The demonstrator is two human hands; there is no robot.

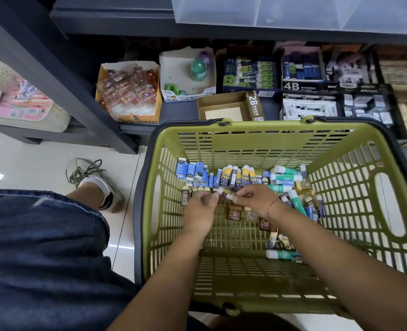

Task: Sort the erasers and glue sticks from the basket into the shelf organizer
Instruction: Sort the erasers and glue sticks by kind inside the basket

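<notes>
Pinching fingers (210, 196) half-hiding blurred eraser (222, 192)

Basket (257, 144): olive moulded plastic, slotted, dull sheen. Erasers (192, 172): printed paper sleeves. Glue sticks (286, 177): smooth, glossy plastic. 2B box (221, 106): brown card, matt. Floor (30, 168): glossy tile, mirrors the light. Shorts (42, 247): blue denim, frayed. Upper bin (245, 10): clear plastic. Shelf frame (54, 75): dark, matt.

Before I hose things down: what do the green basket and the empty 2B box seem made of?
Green basket: moulded plastic, slight sheen, slotted walls. 2B box: likely thin cardboard, matte brown, folded edges.
</notes>
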